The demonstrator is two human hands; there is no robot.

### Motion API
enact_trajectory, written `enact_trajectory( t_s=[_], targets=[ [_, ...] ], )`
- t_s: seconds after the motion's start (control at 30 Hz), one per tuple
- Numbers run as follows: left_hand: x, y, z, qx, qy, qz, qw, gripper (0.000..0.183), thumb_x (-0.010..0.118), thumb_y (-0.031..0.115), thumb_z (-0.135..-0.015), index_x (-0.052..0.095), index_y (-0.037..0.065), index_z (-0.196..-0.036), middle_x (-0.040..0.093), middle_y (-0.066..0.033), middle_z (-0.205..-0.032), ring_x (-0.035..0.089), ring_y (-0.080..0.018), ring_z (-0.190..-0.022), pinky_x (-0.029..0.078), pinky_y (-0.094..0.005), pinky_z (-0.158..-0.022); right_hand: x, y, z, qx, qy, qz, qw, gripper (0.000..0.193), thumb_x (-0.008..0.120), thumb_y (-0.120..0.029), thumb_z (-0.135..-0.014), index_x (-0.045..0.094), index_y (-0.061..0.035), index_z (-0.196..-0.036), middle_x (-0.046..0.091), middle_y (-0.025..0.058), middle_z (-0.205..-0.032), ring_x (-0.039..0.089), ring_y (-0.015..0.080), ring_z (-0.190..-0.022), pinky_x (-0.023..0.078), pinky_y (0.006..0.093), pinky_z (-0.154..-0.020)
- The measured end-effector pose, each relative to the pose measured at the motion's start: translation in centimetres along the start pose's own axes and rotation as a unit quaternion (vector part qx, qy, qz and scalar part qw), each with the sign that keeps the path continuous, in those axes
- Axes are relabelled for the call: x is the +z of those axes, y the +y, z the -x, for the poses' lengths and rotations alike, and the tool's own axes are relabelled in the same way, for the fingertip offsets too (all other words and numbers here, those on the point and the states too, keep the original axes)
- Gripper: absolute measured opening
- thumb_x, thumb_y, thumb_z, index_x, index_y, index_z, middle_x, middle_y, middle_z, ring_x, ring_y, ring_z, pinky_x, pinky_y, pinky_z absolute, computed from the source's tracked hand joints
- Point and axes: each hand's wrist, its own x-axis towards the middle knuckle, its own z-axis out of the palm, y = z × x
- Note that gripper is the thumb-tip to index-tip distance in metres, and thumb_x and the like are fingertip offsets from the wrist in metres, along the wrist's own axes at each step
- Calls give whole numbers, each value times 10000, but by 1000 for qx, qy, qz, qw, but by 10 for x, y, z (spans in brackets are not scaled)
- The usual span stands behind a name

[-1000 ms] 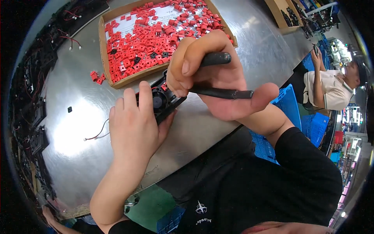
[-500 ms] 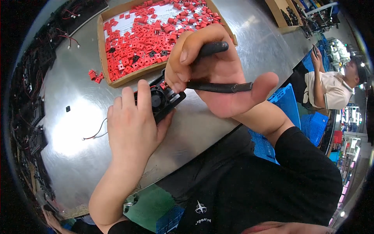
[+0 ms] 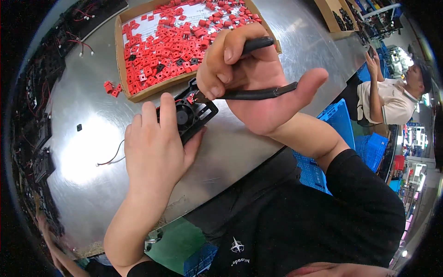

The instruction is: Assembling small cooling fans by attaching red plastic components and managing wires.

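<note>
My left hand is closed on a black plastic housing, steadying it against the metal table. Set into the housing is a small round black fan. My right hand grips pliers with black-sleeved handles; the handles are spread, with the thumb stretched along the lower one. The plier jaws are partly hidden by the fingers and reach a small red piece in the housing beside the fan. Whether the jaws pinch it I cannot tell. A thin cable lies on the table left of my left hand.
Beyond my hands stands a shallow cardboard tray of small red parts, several loose ones at its left. Black assemblies with wires line the left edge. Blue crates and a co-worker are at right; another person's forearm shows lower left.
My right hand and the pliers have shifted slightly, uncovering more of the housing and the red piece. My left hand has moved a little left. The forearm at lower left has come further in.
</note>
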Motion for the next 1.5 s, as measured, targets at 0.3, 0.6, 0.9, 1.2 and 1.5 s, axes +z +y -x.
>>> enact_trajectory(
  t_s=[0.3,0.6,0.9,1.2,1.5],
  targets=[
    [-1,1,0,1,9,10,1000,775,872,385,-754,543,-2,-1338,573,-158,-1004,633,-348,-836,514,-457,-706,0,-1,0,11,28,-33,999,1093,209,-1048,-769,460,-34,-1091,467,74,-857,480,179,-701,458,325,-667],
    [-3,-3,-1,-1,6,19,1000,735,860,391,-770,569,-14,-1310,577,-159,-969,633,-353,-807,517,-459,-679,1,9,2,-13,17,-12,1000,1071,320,-1035,-779,462,-26,-1106,485,68,-921,491,153,-738,458,315,-673],
    [-6,1,-5,33,23,-2,999,761,846,430,-787,564,-22,-1330,582,-186,-1023,627,-379,-884,514,-484,-718,-21,-44,-25,-56,-39,33,997,587,556,-660,-1005,474,-89,-1116,522,73,-986,503,151,-735,425,307,-675],
    [-26,63,47,249,72,23,966,893,816,566,-779,562,17,-1436,616,-198,-1098,607,-404,-898,481,-489,-766,19,-146,104,293,30,343,892,519,820,-325,-921,552,-36,-1258,644,58,-1108,569,122,-840,489,294,-736],
    [-52,139,23,402,40,53,913,819,744,619,-838,595,14,-1370,634,-180,-1206,617,-343,-998,495,-462,-826,-32,-187,197,510,263,44,818,390,818,-193,-889,644,-78,-1218,674,52,-1119,638,160,-1037,532,320,-894]
  ],
)
